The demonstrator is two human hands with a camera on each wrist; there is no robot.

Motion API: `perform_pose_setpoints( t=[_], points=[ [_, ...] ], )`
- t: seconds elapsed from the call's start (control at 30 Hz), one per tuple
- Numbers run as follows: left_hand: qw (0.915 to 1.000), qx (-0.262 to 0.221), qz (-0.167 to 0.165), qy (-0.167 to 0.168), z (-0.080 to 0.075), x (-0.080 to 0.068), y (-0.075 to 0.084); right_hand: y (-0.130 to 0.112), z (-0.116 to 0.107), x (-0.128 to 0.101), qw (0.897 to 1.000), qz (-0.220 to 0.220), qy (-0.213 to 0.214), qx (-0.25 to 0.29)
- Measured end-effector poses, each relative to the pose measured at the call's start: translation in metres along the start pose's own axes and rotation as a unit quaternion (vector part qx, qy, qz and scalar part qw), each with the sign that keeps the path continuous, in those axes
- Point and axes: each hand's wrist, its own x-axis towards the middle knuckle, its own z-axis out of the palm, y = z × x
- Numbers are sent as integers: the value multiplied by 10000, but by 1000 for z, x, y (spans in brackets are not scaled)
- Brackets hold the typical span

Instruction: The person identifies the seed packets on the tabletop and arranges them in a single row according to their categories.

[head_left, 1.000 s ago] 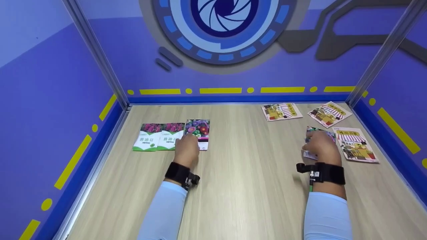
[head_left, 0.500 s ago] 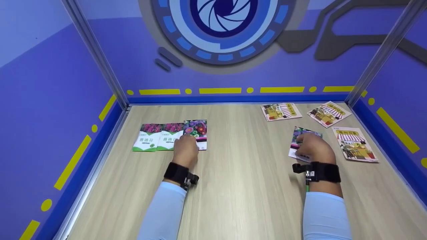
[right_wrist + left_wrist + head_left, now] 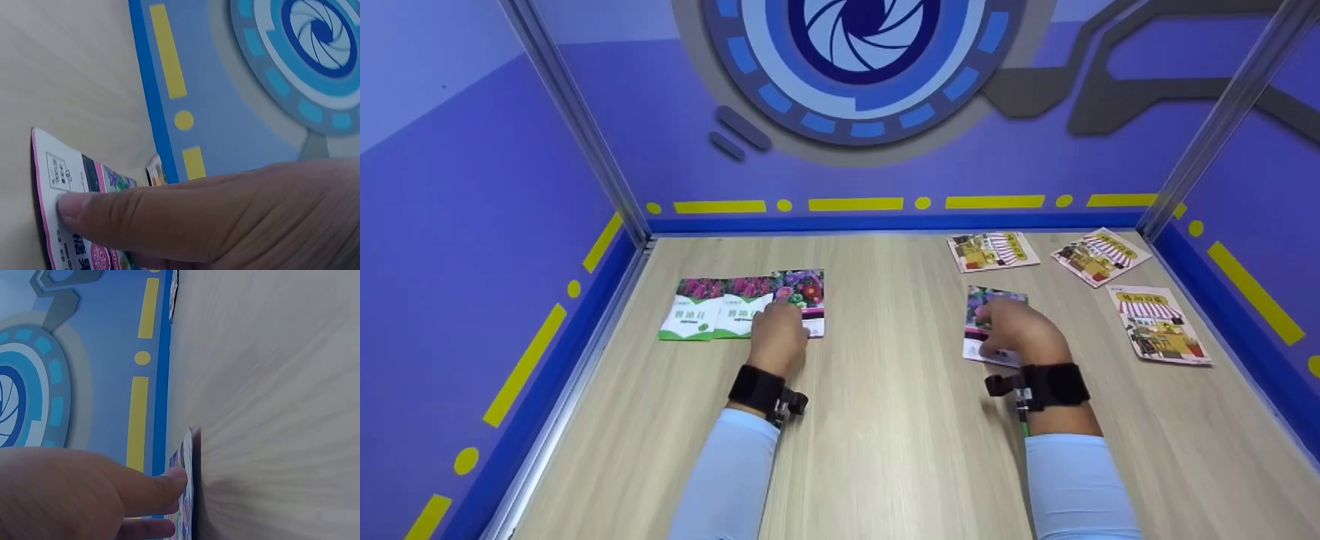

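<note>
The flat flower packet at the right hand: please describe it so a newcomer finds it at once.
On the pale wooden table, find the person's bare right hand. It touches a flat rectangular packet printed with purple flowers above white. Unlike the similar flowered packet at the bare left hand, it adjoins no green-white packets.

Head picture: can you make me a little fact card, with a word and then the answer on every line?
Table: pale wood
Back wall: purple and blue
Left grip: touching left flower packet
Right grip: touching right flower packet
Green-edged packets: two, left of both flower packets
Striped-awning packets: three, on the table's right half
</note>
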Motion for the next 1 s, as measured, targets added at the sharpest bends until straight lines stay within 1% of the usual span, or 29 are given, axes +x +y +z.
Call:
perform_pose_setpoints(
  t=[0.1,0.23,0.33,0.47,0.57,0.67,0.77,0.83,1.0],
  points=[
    [10000,-15,26,-48,0,1,1,-16,8,4,9997,-215,1,-65],
    [9998,50,26,-193,2,1,5,-34,20,10,9978,-561,98,-325],
    [9996,104,89,-265,3,1,7,-44,30,16,9954,-787,182,-521],
    [9992,156,310,-180,5,-1,9,-55,41,24,9888,-1256,324,-736],
    [9987,182,467,5,7,-2,10,-61,46,26,9857,-1515,363,-641],
    [9981,185,556,174,8,-3,11,-64,47,26,9880,-1480,303,-312],
    [9982,135,555,205,8,-4,12,-64,45,23,9895,-1408,291,-145],
    [9983,123,532,186,8,-4,12,-62,42,20,9896,-1390,323,-159],
    [9991,113,403,70,7,-2,12,-56,39,17,9890,-1352,354,-486]
  ],
)
